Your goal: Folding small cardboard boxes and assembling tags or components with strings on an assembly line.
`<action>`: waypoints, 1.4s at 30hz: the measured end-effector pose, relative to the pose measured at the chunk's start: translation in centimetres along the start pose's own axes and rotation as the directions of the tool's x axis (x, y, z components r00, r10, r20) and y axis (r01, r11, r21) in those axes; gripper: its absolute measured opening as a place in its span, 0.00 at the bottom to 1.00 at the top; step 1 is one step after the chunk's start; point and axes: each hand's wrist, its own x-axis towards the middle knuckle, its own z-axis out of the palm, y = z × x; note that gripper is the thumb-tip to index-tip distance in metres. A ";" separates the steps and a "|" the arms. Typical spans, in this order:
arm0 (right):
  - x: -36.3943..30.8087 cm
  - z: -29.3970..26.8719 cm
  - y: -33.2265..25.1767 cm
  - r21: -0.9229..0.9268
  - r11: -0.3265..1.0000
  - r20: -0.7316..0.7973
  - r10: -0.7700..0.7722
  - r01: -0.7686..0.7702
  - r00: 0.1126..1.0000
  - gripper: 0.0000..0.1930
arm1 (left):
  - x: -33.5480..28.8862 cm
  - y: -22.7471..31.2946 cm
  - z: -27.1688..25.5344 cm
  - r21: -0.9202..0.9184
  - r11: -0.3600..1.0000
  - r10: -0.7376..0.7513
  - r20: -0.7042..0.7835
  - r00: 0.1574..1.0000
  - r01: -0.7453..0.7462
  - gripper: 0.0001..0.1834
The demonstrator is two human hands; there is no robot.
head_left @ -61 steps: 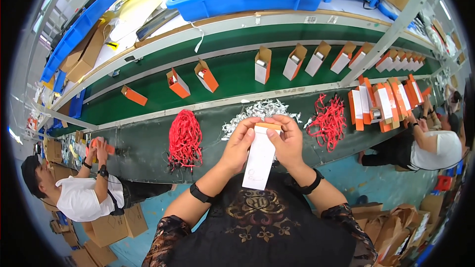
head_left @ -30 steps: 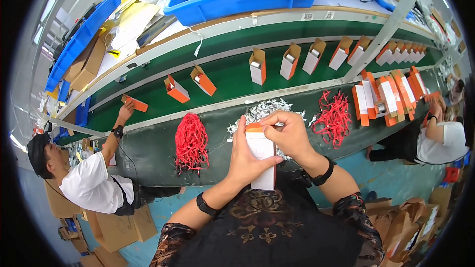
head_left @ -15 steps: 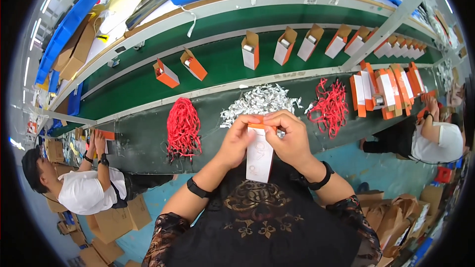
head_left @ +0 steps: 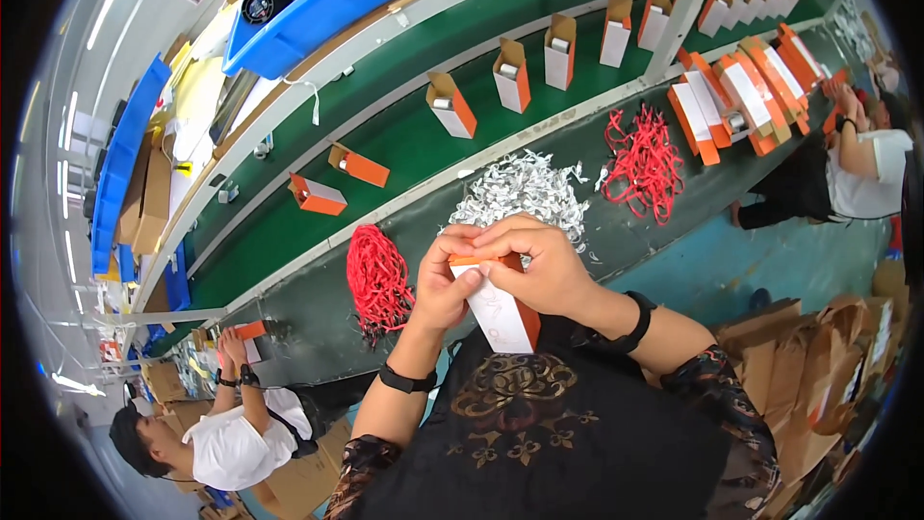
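Note:
A tall white and orange cardboard box (head_left: 502,316) is between my two hands, in front of my chest, its top end toward the bench. My left hand (head_left: 445,279) wraps the top left edge, thumb on the white face. On the opposite side my right hand (head_left: 539,265) grips the top, its thumb beside the left one. Fingers partly hide the orange top end. Just beyond my hands lies a heap of small white pieces (head_left: 525,195), too small to name. Bundles of red cords lie to its left (head_left: 377,274) and right (head_left: 643,166).
Several open-topped orange and white boxes stand along the green conveyor (head_left: 404,149); two at its left lie tilted. More boxes (head_left: 741,101) crowd the bench at right. A metal post (head_left: 681,14) rises there. Blue bins (head_left: 337,14) sit above. Co-workers flank me.
The whole view has swung, so the bench now slants up to the right. The box stays in both hands and shows more of its orange side; my thumbs have come closer together.

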 end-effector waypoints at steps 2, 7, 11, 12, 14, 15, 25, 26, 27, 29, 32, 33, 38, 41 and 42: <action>0.0 -0.7 -0.2 0.009 1.000 0.032 0.010 -0.011 0.999 0.08 | 0.0 -0.2 -0.4 0.077 0.997 0.025 0.061 0.998 -0.030 0.12; -0.6 -0.8 0.4 0.155 0.972 0.053 0.169 -0.175 0.984 0.10 | 0.4 -0.2 -0.7 0.139 0.988 0.050 0.118 0.992 -0.066 0.12; -0.3 -0.1 0.1 -0.056 0.995 -0.016 0.076 -0.077 0.997 0.15 | 0.2 -0.5 0.6 0.032 0.999 -0.007 -0.034 0.999 0.008 0.30; -0.2 -0.3 -0.1 -0.050 0.996 -0.033 0.075 -0.077 0.997 0.15 | -0.1 -0.5 1.2 0.041 0.999 -0.017 -0.023 1.000 0.018 0.30; 0.9 -1.5 -0.5 0.007 0.999 0.076 0.037 -0.038 0.996 0.20 | -0.9 -0.8 2.3 0.171 0.985 0.004 -0.049 0.999 0.005 0.52; 1.6 -2.4 -0.7 0.027 0.998 0.141 0.051 -0.056 0.989 0.23 | -1.1 -1.2 2.4 0.208 0.978 -0.023 -0.053 0.998 0.033 0.65; 2.3 -2.4 0.0 -0.179 0.974 0.234 -0.098 0.142 0.967 0.24 | -0.9 -1.5 1.1 0.183 0.962 -0.214 0.044 0.976 0.203 0.60; 2.0 -2.3 0.2 -0.199 0.972 0.200 -0.083 0.123 0.976 0.23 | -1.2 -1.5 1.2 0.187 0.955 -0.246 0.061 0.967 0.231 0.57; 1.7 -2.4 0.1 -0.218 0.969 0.196 -0.076 0.119 0.978 0.21 | -1.2 -1.6 1.1 0.148 0.955 -0.272 0.099 0.957 0.256 0.53; 0.7 -2.3 -0.2 -0.265 0.955 0.172 -0.088 0.132 0.981 0.20 | -1.5 -1.8 1.1 0.177 0.948 -0.286 0.097 0.953 0.266 0.52; -0.4 -2.1 -0.3 -0.342 0.922 0.146 -0.137 0.179 0.980 0.19 | -1.9 -2.1 1.7 0.200 0.937 -0.308 0.084 0.948 0.287 0.47; -0.5 -2.1 -0.5 -0.356 0.911 0.147 -0.164 0.207 0.975 0.19 | -2.0 -2.0 1.8 0.151 0.932 -0.346 0.102 0.933 0.329 0.46; 0.3 -2.9 -0.9 -0.337 0.913 0.185 -0.175 0.230 0.967 0.25 | -2.8 -1.5 0.9 0.029 0.898 -0.434 0.220 0.874 0.439 0.43; -0.3 -3.3 -0.7 -0.456 0.868 0.196 -0.115 0.194 0.974 0.36 | -4.2 -1.9 0.8 0.126 0.844 -0.536 0.190 0.823 0.521 0.44; -0.4 -3.1 -0.2 -0.458 0.867 0.205 -0.113 0.197 0.972 0.36 | -4.3 -2.0 0.7 0.117 0.848 -0.530 0.189 0.827 0.517 0.44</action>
